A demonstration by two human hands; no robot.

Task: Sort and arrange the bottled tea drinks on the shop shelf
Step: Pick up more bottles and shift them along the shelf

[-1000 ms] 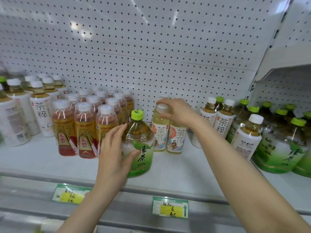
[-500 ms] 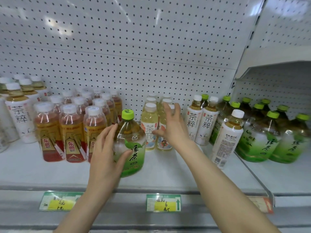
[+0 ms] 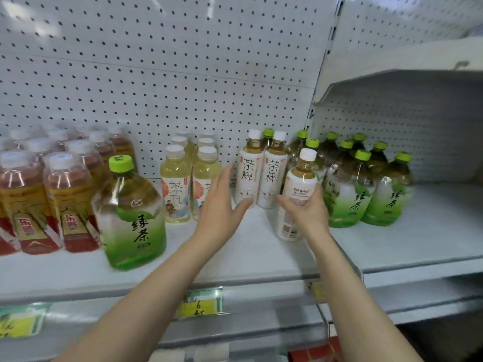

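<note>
My right hand [image 3: 305, 209] grips a white-labelled tea bottle with a white cap [image 3: 300, 178], standing on the shelf in front of two matching white bottles [image 3: 260, 176]. My left hand [image 3: 222, 202] is open with fingers spread, its thumb near the base of those two bottles and holding nothing. A big green-capped green tea bottle [image 3: 130, 215] stands alone at the front left. Pale yellow tea bottles [image 3: 175, 184] stand behind my left hand.
Red-and-yellow labelled bottles [image 3: 52, 199] fill the left of the white shelf [image 3: 248, 257]. Several large green tea bottles [image 3: 366, 184] crowd the adjoining right shelf. Pegboard backs everything. Yellow price tags [image 3: 201, 301] hang on the shelf's front rail.
My left hand let go of the big green tea bottle and moved right towards the white bottles. My right hand left the yellow bottles and took hold of the front white bottle. View shifted right.
</note>
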